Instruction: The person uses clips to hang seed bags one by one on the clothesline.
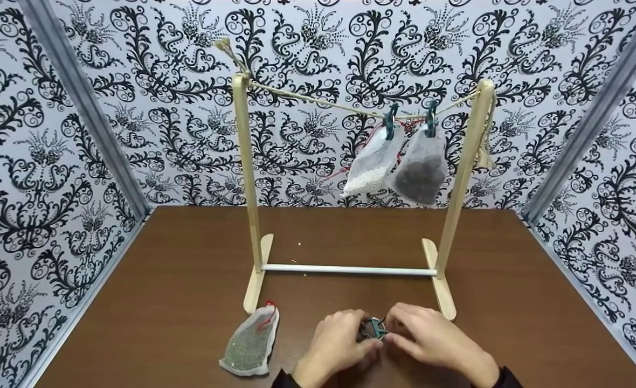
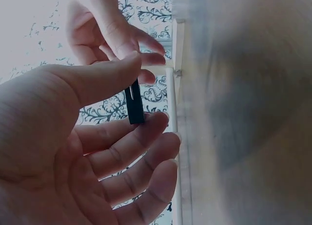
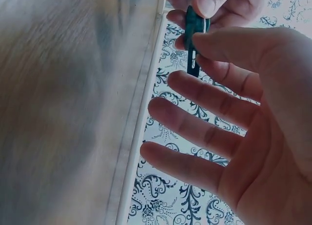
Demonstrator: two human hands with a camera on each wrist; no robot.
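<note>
Low in the head view, a dark green clip [image 1: 375, 327] is held between both hands, just over the table's near side. My left hand [image 1: 339, 342] pinches one side of it with thumb and fingers. From the other side, my right hand [image 1: 431, 337] pinches it between thumb and index finger. The right wrist view shows the clip [image 3: 194, 35] with a slotted arm pointing down past the right fingertips, the other right fingers spread. In the left wrist view, the clip's dark end [image 2: 135, 108] shows below the left thumb; the rest is hidden behind it.
A mesh bag [image 1: 250, 345] of greenish filling, tied with red cord, lies left of my hands. Beyond stands a wooden frame [image 1: 247, 172] with a sagging rope [image 1: 318, 101]. A white-filled bag [image 1: 369, 170] and a dark-filled bag [image 1: 419, 175] hang there from green clips [image 1: 431, 121].
</note>
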